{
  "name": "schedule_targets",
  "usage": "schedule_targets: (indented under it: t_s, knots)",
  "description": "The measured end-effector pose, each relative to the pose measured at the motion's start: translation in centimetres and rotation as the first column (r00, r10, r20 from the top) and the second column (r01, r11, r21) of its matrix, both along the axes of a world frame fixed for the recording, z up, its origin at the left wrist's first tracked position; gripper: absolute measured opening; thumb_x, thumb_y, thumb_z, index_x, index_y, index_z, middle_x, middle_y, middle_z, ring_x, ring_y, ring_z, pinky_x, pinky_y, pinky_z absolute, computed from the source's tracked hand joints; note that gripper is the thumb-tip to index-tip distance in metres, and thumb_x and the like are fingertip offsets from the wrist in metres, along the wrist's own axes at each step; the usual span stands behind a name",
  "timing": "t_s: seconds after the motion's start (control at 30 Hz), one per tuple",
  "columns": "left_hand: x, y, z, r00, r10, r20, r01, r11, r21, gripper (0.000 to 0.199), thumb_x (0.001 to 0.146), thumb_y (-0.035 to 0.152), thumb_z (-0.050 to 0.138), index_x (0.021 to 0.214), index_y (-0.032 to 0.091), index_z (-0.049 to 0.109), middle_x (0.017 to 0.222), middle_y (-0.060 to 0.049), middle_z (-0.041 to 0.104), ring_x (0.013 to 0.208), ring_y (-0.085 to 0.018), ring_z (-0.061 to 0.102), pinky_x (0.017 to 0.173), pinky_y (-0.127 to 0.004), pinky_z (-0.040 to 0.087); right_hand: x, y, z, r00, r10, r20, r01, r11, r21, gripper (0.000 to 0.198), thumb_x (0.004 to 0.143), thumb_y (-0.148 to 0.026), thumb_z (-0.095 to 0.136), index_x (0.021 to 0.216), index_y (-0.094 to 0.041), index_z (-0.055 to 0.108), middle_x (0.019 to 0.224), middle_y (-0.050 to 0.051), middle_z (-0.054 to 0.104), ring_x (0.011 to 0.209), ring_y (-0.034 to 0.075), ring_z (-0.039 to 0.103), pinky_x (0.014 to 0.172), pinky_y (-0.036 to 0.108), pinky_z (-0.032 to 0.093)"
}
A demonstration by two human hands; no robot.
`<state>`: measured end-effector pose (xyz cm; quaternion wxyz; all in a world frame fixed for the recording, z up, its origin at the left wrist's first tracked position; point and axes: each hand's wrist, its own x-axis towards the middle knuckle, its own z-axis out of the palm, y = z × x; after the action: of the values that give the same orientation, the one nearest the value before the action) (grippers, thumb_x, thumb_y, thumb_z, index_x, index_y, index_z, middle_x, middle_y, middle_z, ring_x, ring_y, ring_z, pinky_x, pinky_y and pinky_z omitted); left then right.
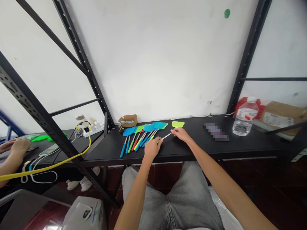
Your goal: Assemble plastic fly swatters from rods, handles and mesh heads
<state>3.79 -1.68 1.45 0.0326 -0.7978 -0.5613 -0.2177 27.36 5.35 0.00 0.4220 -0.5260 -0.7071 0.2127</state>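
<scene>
Between my two hands is a yellow-green fly swatter (178, 124) with a thin metal shaft, its flat head pointing up and to the right. My left hand (152, 147) is closed round its handle end, which the fingers mostly hide. With a pinch, my right hand (180, 133) holds the shaft just below the head. Left of this lies an overlapping row of fly swatters (148, 128) in blue, green, red and yellow, handles toward me. The row's nearest handles lie close beside my left hand.
A small open cardboard box (128, 120) stands behind the row. To the right are a pixelated flat object (216, 131) and a water bottle (246, 118). Black rack posts (88, 70) rise at both sides. A yellow cable (59, 164) crosses at left, near another person's hands (16, 148).
</scene>
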Motion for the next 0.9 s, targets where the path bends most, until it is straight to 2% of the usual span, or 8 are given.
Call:
schedule_targets:
  t_s: [0.2, 0.37, 0.43, 0.5, 0.6, 0.67, 0.8, 0.9]
  knots:
    - [0.0, 0.1, -0.2, 1.000, 0.001, 0.004, -0.001, 1.000, 0.005, 0.036, 0.099, 0.052, 0.039, 0.115, 0.032, 0.065, 0.095, -0.003, 0.072, 0.089, -0.021, 0.066, 0.067, -0.025, 0.037, -0.2, -0.3, 0.2, 1.000, -0.008, 0.026, 0.008, 1.000, -0.013, 0.044, 0.086, -0.053, 0.046, 0.058, -0.020, 0.059, 0.056, 0.001, 0.059, 0.057, 0.016, 0.056, 0.060, 0.026, 0.037]
    - [0.1, 0.0, -0.1, 1.000, 0.017, -0.002, -0.017, 1.000, -0.004, 0.037, 0.098, 0.052, 0.040, 0.118, 0.033, 0.064, 0.097, -0.004, 0.072, 0.092, -0.022, 0.066, 0.069, -0.025, 0.038, -0.3, -0.1, -0.1, 1.000, -0.006, 0.023, 0.006, 1.000, 0.015, 0.043, 0.089, -0.051, 0.045, 0.064, -0.021, 0.063, 0.064, 0.001, 0.066, 0.063, 0.017, 0.062, 0.064, 0.026, 0.042]
    - [0.2, -0.1, 0.0, 1.000, 0.024, -0.007, -0.024, 1.000, -0.010, 0.037, 0.099, 0.051, 0.039, 0.118, 0.034, 0.064, 0.098, -0.004, 0.072, 0.092, -0.021, 0.066, 0.070, -0.025, 0.038, -0.4, 0.0, -0.3, 0.999, -0.044, 0.017, 0.043, 0.998, 0.050, 0.040, 0.091, -0.048, 0.045, 0.072, -0.021, 0.067, 0.071, 0.003, 0.070, 0.071, 0.019, 0.065, 0.069, 0.026, 0.044]
    - [0.3, -0.1, 0.0, 1.000, 0.026, -0.013, -0.027, 1.000, -0.015, 0.037, 0.099, 0.051, 0.037, 0.118, 0.034, 0.064, 0.098, -0.004, 0.072, 0.093, -0.021, 0.065, 0.070, -0.025, 0.039, -0.5, 0.0, -0.3, 0.988, -0.153, 0.033, 0.150, 0.985, 0.079, 0.037, 0.092, -0.045, 0.045, 0.082, -0.022, 0.071, 0.082, 0.004, 0.073, 0.080, 0.021, 0.067, 0.074, 0.028, 0.045]
    - [0.3, -0.2, 0.1, 0.999, 0.030, -0.019, -0.030, 0.999, -0.012, 0.037, 0.099, 0.051, 0.038, 0.118, 0.034, 0.064, 0.098, -0.004, 0.072, 0.093, -0.021, 0.066, 0.070, -0.025, 0.039, -0.7, -0.2, -0.2, 0.925, -0.352, 0.141, 0.338, 0.934, 0.113, 0.033, 0.093, -0.038, 0.045, 0.100, -0.022, 0.073, 0.101, 0.008, 0.073, 0.097, 0.025, 0.065, 0.084, 0.032, 0.045]
    - [0.3, -0.2, 0.1, 0.999, 0.033, -0.017, -0.033, 0.999, -0.005, 0.036, 0.099, 0.051, 0.038, 0.118, 0.034, 0.064, 0.098, -0.004, 0.072, 0.092, -0.021, 0.066, 0.069, -0.025, 0.039, -0.9, -0.3, -0.2, 0.872, -0.426, 0.241, 0.401, 0.904, 0.148, 0.036, 0.092, -0.035, 0.046, 0.115, -0.020, 0.069, 0.116, 0.011, 0.069, 0.109, 0.029, 0.060, 0.090, 0.036, 0.044]
    - [0.3, -0.2, 0.1, 1.000, 0.027, -0.011, -0.027, 1.000, 0.000, 0.035, 0.099, 0.050, 0.039, 0.117, 0.033, 0.065, 0.098, -0.004, 0.072, 0.091, -0.021, 0.066, 0.070, -0.025, 0.039, -1.3, 0.0, -0.6, 0.814, -0.412, 0.410, 0.389, 0.910, 0.141, 0.051, 0.094, -0.039, 0.045, 0.140, -0.018, 0.052, 0.143, 0.014, 0.052, 0.128, 0.036, 0.044, 0.100, 0.046, 0.037]
    - [0.4, -0.3, 0.2, 0.999, 0.037, -0.014, -0.038, 0.999, -0.018, 0.036, 0.099, 0.050, 0.039, 0.118, 0.032, 0.065, 0.099, -0.005, 0.072, 0.093, -0.022, 0.066, 0.072, -0.025, 0.040, -1.5, 0.1, -0.9, 0.805, -0.338, 0.487, 0.338, 0.937, 0.091, 0.054, 0.096, -0.042, 0.042, 0.145, -0.020, 0.045, 0.144, 0.015, 0.050, 0.131, 0.038, 0.040, 0.102, 0.050, 0.034]
